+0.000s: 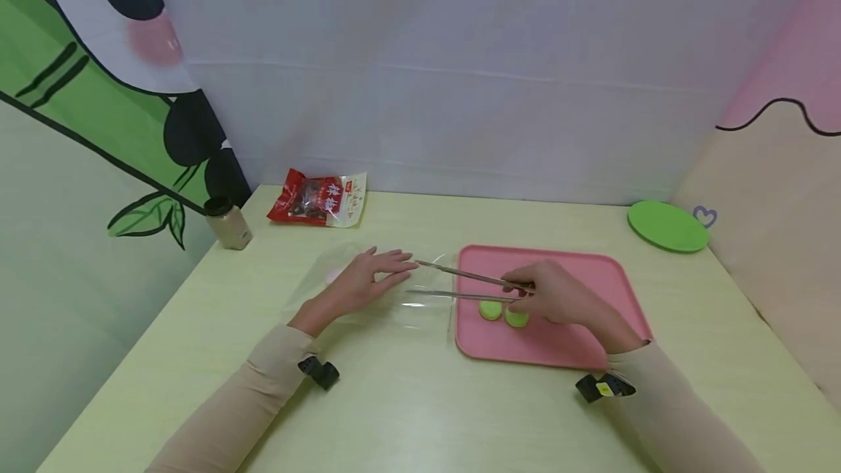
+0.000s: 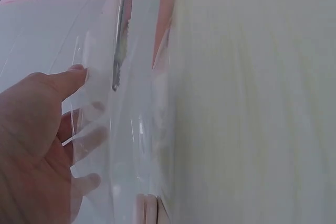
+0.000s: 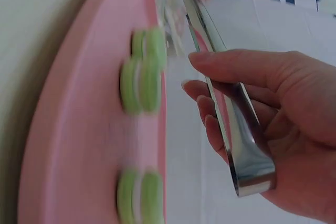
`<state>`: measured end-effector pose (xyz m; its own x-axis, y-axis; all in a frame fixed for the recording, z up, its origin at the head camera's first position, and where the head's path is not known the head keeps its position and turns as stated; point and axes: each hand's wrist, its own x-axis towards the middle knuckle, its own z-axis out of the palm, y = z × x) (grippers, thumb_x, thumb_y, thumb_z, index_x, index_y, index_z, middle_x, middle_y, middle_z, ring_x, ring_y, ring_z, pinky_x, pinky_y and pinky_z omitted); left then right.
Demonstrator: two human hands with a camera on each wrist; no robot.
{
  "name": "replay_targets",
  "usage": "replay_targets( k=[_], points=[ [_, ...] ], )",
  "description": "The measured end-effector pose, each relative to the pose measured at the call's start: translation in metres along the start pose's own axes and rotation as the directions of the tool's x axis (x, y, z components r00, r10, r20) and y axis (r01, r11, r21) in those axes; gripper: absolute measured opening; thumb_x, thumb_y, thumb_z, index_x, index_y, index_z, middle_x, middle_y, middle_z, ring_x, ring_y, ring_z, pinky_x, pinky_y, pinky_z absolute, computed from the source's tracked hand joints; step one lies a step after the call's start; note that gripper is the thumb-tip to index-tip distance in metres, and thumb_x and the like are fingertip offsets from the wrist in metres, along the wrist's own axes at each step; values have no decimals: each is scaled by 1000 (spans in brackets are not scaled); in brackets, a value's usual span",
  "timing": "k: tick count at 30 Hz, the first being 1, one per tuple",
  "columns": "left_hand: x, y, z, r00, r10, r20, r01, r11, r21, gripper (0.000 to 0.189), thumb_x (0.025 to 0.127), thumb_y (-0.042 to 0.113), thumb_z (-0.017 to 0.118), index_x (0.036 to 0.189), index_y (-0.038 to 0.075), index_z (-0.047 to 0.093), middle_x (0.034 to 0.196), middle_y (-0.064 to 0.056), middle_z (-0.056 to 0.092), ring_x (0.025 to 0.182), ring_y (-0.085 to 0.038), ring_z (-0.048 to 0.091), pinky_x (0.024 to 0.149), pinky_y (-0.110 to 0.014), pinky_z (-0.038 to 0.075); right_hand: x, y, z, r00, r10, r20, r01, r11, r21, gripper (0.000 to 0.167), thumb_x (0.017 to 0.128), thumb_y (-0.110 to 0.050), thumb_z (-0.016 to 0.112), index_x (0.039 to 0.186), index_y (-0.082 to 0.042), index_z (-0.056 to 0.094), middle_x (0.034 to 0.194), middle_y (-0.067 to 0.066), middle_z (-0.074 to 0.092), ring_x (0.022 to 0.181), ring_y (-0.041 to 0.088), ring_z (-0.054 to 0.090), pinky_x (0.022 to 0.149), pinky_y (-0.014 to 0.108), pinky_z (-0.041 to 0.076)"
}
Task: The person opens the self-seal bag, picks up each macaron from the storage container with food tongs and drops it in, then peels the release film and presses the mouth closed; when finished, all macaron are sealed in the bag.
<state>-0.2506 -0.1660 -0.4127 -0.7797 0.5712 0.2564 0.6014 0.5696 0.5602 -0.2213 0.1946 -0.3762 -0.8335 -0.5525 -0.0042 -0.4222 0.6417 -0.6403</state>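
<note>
My right hand point(image 1: 558, 294) grips metal tongs point(image 1: 482, 277) over the pink tray point(image 1: 607, 276). The arms of the tongs are spread, their tips pointing left at a clear plastic bag point(image 1: 420, 312). Nothing shows between those tips. My left hand point(image 1: 364, 279) is at the bag, fingers extended; in the left wrist view the fingers point(image 2: 89, 142) show through the film, thumb apart from them. Pink macarons point(image 2: 147, 209) lie in the bag. Green macarons point(image 3: 140, 85) stand on the tray beneath my right hand.
A red and white snack packet point(image 1: 318, 199) lies at the back of the table. At the back left corner is a jar with a dark lid point(image 1: 228, 223). A green round plate point(image 1: 669, 226) lies at the back right, near the printed cloth backdrop point(image 1: 447, 93).
</note>
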Motion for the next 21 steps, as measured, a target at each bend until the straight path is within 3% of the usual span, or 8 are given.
replay_targets(
  k=[11, 21],
  points=[
    [-1, -2, 1, 999, -40, 15, 40, 999, 1, 34, 101, 23, 62, 133, 12, 67, 141, -9, 58, 137, -28, 47, 117, -62, 15, -57, 78, -43, 1000, 10, -18, -9, 1000, 8, 29, 84, -14, 82, 112, -13, 74, 84, -6, 67, 72, 10, 53, 62, 24, 46],
    [3, -1, 0, 999, -38, 18, 38, 999, -17, 34, 101, 22, 62, 133, 10, 66, 142, -10, 57, 137, -28, 47, 118, -61, 14, -99, 106, -74, 981, 153, -123, -146, 987, 63, 32, 80, -24, 86, 108, -11, 78, 74, -4, 62, 64, 9, 46, 52, 25, 36]
  ],
)
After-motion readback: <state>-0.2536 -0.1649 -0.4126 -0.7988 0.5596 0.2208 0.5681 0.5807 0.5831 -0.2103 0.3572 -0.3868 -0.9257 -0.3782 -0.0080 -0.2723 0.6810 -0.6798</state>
